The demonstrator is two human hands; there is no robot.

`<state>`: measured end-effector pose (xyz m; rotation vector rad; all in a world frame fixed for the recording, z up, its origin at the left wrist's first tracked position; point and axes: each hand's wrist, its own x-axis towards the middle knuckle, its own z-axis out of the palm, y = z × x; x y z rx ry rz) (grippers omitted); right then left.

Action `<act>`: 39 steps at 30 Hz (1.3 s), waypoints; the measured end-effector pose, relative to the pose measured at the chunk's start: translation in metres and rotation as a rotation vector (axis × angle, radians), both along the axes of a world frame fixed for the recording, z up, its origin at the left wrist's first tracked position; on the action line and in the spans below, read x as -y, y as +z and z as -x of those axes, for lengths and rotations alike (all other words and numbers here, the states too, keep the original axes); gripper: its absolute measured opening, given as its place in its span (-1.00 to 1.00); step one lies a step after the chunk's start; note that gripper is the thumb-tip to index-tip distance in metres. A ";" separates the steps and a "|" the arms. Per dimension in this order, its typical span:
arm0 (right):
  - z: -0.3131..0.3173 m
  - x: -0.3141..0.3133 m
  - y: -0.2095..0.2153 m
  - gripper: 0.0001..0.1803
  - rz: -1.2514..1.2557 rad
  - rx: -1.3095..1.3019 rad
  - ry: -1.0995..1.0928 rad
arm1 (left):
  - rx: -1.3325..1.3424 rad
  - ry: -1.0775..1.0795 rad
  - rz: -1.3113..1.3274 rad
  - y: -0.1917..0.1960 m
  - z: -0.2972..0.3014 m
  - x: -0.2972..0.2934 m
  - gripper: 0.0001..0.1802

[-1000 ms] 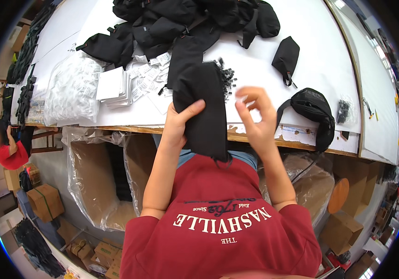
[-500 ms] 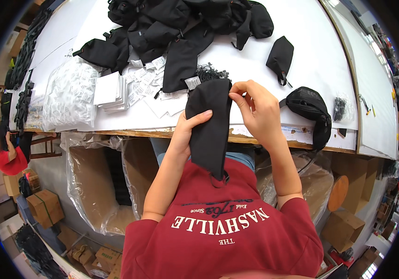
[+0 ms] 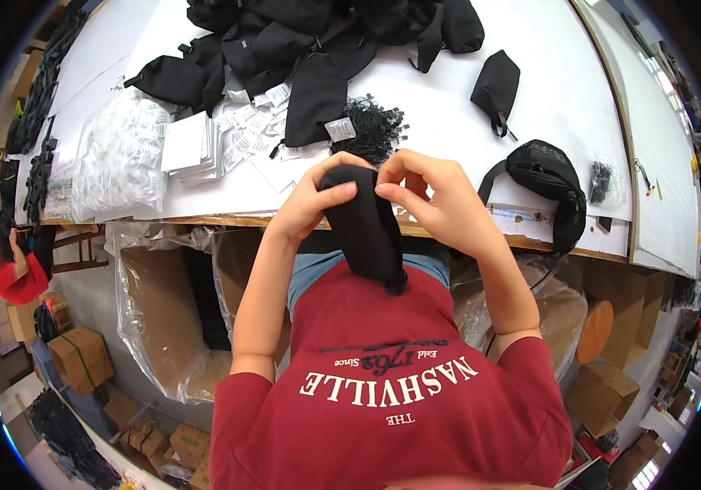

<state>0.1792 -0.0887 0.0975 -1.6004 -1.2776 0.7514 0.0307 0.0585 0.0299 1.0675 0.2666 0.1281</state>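
The left hand (image 3: 318, 198), at the centre of the frame, is closed on a black pouch (image 3: 364, 233): the thumb lies across the near face, with the fingers curled around the upper end. The right hand (image 3: 440, 200) is bent at the wrist; thumb and forefinger pinch the pouch's upper right edge. The exact part between the fingertips cannot be made out. Both forearms rise from the lower part of the frame.

The pouch is matte fabric, elongated and slightly folded. It hangs below the hands, its lower end in front of the red shirt (image 3: 391, 343).

The shirt carries pale lettering, inverted in the frame. Above the hands, a white label (image 3: 340, 129) rests beside a black cord bundle (image 3: 372, 131). Loose labels (image 3: 246, 137) lie at upper left, next to stacked white cards (image 3: 189, 145) and a clear bag (image 3: 120, 155) of labels; their print is too small to read. A black pouch pile (image 3: 285, 49) occupies the top of the frame.
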 end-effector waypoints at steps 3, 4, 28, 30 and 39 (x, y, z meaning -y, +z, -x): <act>0.003 -0.003 0.006 -0.88 -0.035 0.065 -0.035 | 0.022 0.120 0.093 -0.014 -0.003 0.000 -0.66; 0.004 -0.003 0.008 -0.88 -0.055 0.115 -0.062 | 0.048 0.138 0.151 -0.016 -0.004 0.002 -0.69; 0.029 0.010 0.009 -0.86 -0.128 0.307 0.244 | 0.143 0.586 0.590 -0.013 -0.014 -0.037 -0.76; 0.029 0.013 0.005 -0.87 -0.115 0.305 0.248 | 0.127 0.620 0.565 -0.007 -0.017 -0.031 -0.74; 0.022 0.013 0.017 -0.88 -0.068 0.464 0.207 | 0.272 0.391 0.587 -0.027 -0.004 -0.057 -0.64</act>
